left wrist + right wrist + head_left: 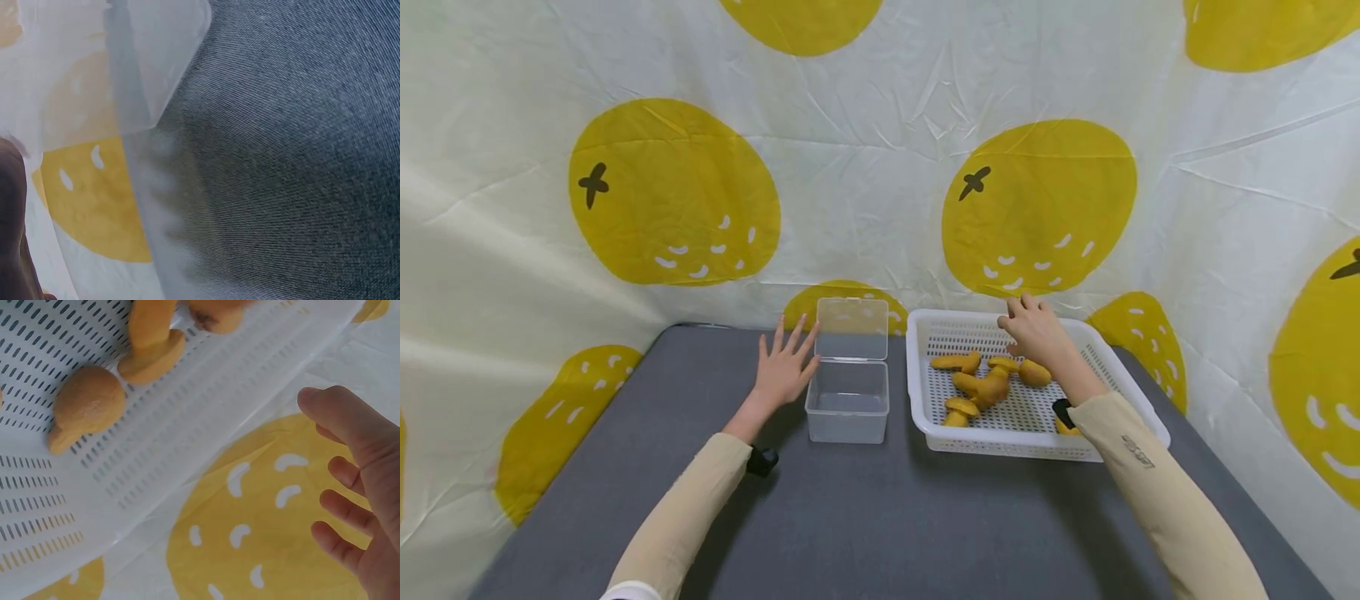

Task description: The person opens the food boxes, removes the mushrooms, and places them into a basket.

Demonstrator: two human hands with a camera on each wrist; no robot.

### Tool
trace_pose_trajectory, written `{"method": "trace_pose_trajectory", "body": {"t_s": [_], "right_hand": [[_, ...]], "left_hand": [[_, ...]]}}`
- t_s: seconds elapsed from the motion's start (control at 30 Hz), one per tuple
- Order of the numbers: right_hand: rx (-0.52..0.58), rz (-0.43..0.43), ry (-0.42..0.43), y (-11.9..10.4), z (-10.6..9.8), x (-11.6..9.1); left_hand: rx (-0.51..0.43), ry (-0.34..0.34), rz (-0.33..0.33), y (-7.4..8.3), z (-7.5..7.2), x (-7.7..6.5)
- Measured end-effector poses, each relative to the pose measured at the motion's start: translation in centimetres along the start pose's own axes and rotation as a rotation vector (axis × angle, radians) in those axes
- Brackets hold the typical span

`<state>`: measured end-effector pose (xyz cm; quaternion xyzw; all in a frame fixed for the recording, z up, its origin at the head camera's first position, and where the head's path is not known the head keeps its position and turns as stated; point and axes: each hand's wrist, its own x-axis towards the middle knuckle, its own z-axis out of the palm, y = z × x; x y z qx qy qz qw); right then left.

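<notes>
My left hand (782, 375) has its fingers spread straight, just left of a clear plastic box (847, 428). The box's hinged lid (852, 337) is raised at the back. Whether a fingertip touches the box, I cannot tell. Over the back of a white perforated basket (1018, 446), my right hand (1037, 333) hangs with loosely bent fingers and nothing in it. Several brown-yellow mushrooms (988, 387) lie in the basket below it. The right wrist view shows a round-capped mushroom (90, 403) on the basket floor, apart from the right hand (356, 487).
Box and basket stand side by side on a dark grey table (880, 525), near its back edge. Behind them hangs a white cloth (865, 192) printed with large yellow fruit. Another mushroom (1066, 427) is partly hidden by the right wrist.
</notes>
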<state>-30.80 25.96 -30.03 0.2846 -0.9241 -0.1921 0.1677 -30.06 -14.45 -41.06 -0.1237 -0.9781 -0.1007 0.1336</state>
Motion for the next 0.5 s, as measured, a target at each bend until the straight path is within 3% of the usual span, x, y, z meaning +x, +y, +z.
{"method": "trace_pose_trajectory", "body": {"t_s": [0.27, 0.5], "right_hand": [[0.059, -0.034, 0.106, -1.1, -1.3, -1.8], [0.161, -0.031, 0.232, -3.8, -1.9, -4.4]], "left_hand": [[-0.023, 0.015, 0.014, 0.6, -1.0, -0.2], [-0.061, 0.064, 0.058, 1.8, -2.9, -2.3]]}}
